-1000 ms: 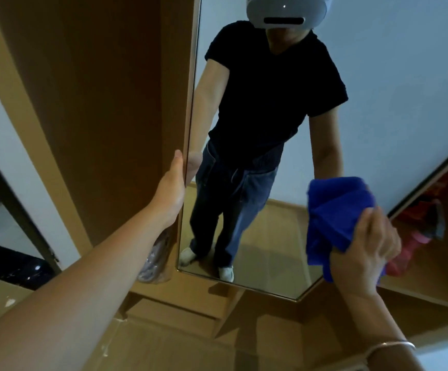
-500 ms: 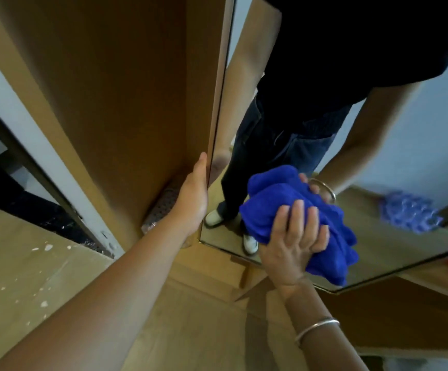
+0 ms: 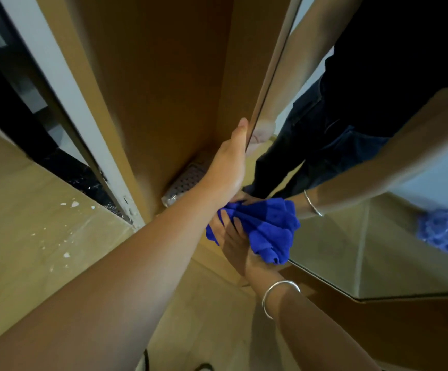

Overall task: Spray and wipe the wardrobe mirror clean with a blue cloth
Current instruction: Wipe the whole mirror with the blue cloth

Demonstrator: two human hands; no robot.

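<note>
Wardrobe [image 3: 158, 84]: brown wood panel, left of the glass.
Mirror [image 3: 351, 236]: on the opened door, reflecting the person.
Left hand [image 3: 228, 167]: fingers wrapped round the mirror door's left edge.
Right hand [image 3: 236, 242]: fingers clenched on the cloth, pressing it to the glass.
Blue cloth [image 3: 268, 228]: bunched, at the mirror's lower left corner.
Bracelet [image 3: 276, 293]: silver, right wrist.

Single head view, steeply downward, close above mirror [image 3: 351, 236] bottom edge

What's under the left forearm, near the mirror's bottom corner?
The right hand pressing the blue cloth against the mirror. The left forearm covers its fingertips and the cloth's left edge.
</note>
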